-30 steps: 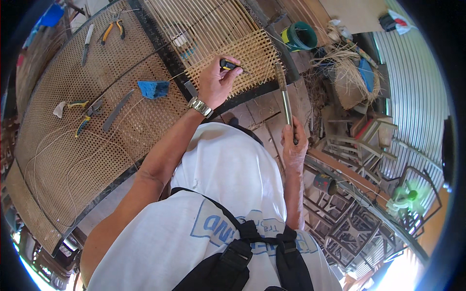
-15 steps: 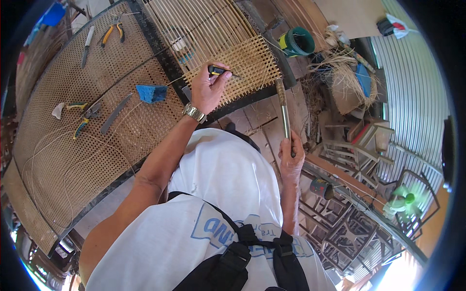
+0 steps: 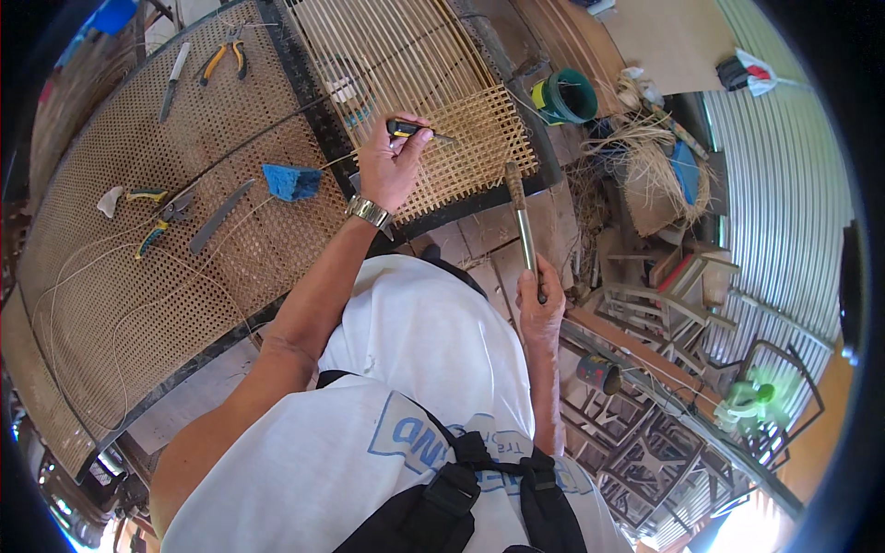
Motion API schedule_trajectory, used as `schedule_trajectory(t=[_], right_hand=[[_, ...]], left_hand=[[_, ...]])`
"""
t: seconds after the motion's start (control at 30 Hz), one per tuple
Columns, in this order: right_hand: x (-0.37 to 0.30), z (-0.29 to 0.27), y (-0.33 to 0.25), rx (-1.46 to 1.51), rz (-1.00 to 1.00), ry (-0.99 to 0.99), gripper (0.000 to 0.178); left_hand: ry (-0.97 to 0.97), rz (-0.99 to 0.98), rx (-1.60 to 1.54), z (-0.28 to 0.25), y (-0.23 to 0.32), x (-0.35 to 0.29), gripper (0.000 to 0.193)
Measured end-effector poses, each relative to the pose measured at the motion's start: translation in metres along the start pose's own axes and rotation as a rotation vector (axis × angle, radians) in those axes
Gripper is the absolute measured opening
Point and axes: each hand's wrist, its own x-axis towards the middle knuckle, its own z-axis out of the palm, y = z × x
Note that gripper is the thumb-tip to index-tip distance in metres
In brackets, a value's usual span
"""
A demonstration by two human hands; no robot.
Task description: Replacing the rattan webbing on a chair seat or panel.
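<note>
The left hand point(image 3: 391, 168) has its fingers closed around a short black-and-yellow-handled tool point(image 3: 402, 128), its thin shaft angled over a pale woven cane panel point(image 3: 484, 129) near the dark frame's point(image 3: 441, 208) closest edge. By the right hand point(image 3: 541, 311), a long silver metal rod with a rough brown end point(image 3: 526, 238) is gripped. The near section appears woven; beyond it, bare lengthwise strands point(image 3: 392, 46) are left mostly uncrossed. Blue lettering point(image 3: 412, 441), upside down and partly folded, is printed on the white cloth shirt point(image 3: 429, 318).

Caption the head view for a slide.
Left hand holds screwdriver-like tool over cane weave; right hand grips metal-shafted tool.
</note>
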Motion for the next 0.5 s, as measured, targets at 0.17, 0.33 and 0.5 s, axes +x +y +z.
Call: schedule_trajectory(t=[0.17,0.33,0.5], right_hand=[[0.006,0.013,-0.010,-0.283,-0.070,-0.101,0.032],[0.023,0.036,-0.020,-0.258,-0.186,-0.208,0.034],[0.040,0.049,-0.025,-0.265,-0.255,-0.302,0.036]], left_hand=[[0.036,0.003,-0.052,0.003,-0.004,0.006,0.021],[0.001,0.089,0.037,0.013,-0.003,0.011,0.022],[-0.029,0.113,0.237,0.017,0.003,0.013,0.023]])
